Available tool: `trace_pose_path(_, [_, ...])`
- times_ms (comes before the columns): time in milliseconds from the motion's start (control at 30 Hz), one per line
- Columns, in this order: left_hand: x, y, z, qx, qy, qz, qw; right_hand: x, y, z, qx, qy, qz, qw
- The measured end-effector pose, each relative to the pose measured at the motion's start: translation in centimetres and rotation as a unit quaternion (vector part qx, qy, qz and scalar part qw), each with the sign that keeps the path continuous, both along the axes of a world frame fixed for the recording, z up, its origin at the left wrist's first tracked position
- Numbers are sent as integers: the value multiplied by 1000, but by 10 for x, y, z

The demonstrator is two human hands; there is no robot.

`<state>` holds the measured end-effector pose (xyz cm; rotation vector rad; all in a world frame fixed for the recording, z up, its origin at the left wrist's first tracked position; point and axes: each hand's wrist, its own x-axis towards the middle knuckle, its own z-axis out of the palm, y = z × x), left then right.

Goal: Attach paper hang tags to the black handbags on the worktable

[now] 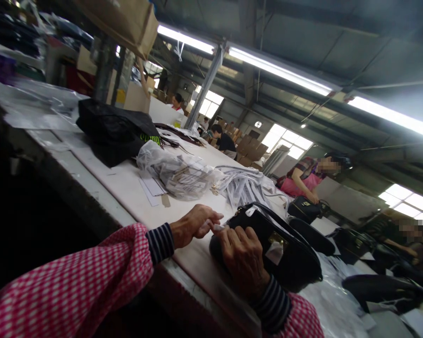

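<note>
A black handbag [291, 253] stands on the worktable in front of me, with white wrapping [275, 252] over its gold-coloured clasp. My right hand [245, 256] is closed against the bag's left end, its fingers curled. Just to the left, above the tabletop, my left hand [193, 226] has its fingers drawn together. Between the fingertips of both hands is a small white scrap [218, 227], thin like paper or tissue; the right fingers partly hide it. Beyond my hands lies a bundle of white-wrapped straps [245, 185].
A clear plastic bag [183, 176] of wrapped pieces and a black cloth bag [118, 129] lie along the worktable [127, 197]. More black handbags [352, 244] and plastic sheets sit to the right. A co-worker [303, 176] handles a bag across the table. A cardboard box [123, 23] hangs over the upper left.
</note>
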<state>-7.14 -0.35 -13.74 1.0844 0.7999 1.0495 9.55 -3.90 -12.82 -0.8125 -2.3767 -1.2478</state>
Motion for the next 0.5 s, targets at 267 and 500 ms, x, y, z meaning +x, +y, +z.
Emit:
trace_pose_path(267, [-2, -1, -10, 104, 49, -145, 983, 1, -1, 1, -19, 20, 17, 999])
trace_pose_path(500, [-4, 4, -14, 131, 160, -132, 969, 4, 8, -10, -44, 28, 3, 999])
